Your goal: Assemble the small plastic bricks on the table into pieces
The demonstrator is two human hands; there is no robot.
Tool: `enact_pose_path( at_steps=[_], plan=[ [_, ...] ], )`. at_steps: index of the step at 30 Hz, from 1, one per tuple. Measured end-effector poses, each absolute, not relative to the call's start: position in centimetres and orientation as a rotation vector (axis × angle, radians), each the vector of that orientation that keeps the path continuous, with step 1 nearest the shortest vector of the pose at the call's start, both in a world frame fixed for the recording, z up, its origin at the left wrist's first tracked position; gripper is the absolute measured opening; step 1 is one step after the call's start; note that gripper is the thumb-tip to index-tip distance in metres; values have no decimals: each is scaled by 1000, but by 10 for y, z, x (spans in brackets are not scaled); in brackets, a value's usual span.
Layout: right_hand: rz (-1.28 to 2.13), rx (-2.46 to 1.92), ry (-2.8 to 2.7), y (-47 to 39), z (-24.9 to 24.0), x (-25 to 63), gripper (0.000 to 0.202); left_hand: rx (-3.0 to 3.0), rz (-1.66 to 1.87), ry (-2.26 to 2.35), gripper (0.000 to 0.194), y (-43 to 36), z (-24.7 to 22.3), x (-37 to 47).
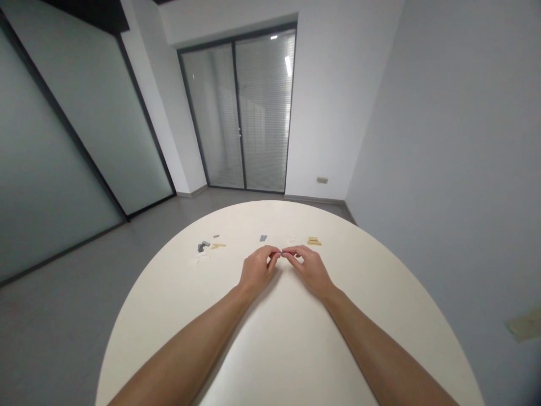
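Observation:
My left hand (pixel 257 268) and my right hand (pixel 310 268) meet fingertip to fingertip over the middle of the white table (pixel 279 344). Both are pinched closed around a tiny dark piece (pixel 281 252), mostly covered by the fingers, whose kind I cannot make out. Just beyond my left hand lie small blue-grey pieces (pixel 263 238). Small yellow strips (pixel 313 241) are grouped beyond my right hand, with faint white pieces (pixel 292 239) beside them.
On the table's left lie dark grey pieces (pixel 201 247), loose yellow strips (pixel 217 246), white bits (pixel 203 257) and a small grey piece (pixel 216 236). A glass door (pixel 262 113) and frosted panels (pixel 93 107) stand behind the table; a wall (pixel 456 169) rises at right.

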State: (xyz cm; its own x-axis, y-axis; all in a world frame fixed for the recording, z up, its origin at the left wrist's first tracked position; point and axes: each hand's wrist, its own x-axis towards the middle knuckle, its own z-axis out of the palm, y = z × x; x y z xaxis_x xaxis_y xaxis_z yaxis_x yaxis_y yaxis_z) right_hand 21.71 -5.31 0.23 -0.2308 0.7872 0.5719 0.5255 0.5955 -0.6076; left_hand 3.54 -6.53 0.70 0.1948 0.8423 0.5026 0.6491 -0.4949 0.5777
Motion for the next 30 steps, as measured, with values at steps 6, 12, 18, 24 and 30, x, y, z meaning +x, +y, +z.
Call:
enact_pose_path(
  at_steps=[6, 12, 18, 24, 30],
  plan=[
    [364, -1055, -1903, -54, 3, 217, 18, 2244, 1171, 1424, 21, -66, 8, 35],
    [383, -1030, -1903, -55, 5, 216, 21, 2243, 1181, 1441, 20, -66, 7, 36],
    [397, -1030, -1910, -56, 5, 215, 18, 2248, 1240, 1387, 17, -65, 5, 35],
    [396, -1020, -1888, -53, 1, 215, 17, 2246, 1245, 1377, 16, -65, 5, 36],
    [406, -1007, -1869, -57, 4, 213, 17, 2199, 1235, 1448, 19, -65, 6, 36]
  ],
)
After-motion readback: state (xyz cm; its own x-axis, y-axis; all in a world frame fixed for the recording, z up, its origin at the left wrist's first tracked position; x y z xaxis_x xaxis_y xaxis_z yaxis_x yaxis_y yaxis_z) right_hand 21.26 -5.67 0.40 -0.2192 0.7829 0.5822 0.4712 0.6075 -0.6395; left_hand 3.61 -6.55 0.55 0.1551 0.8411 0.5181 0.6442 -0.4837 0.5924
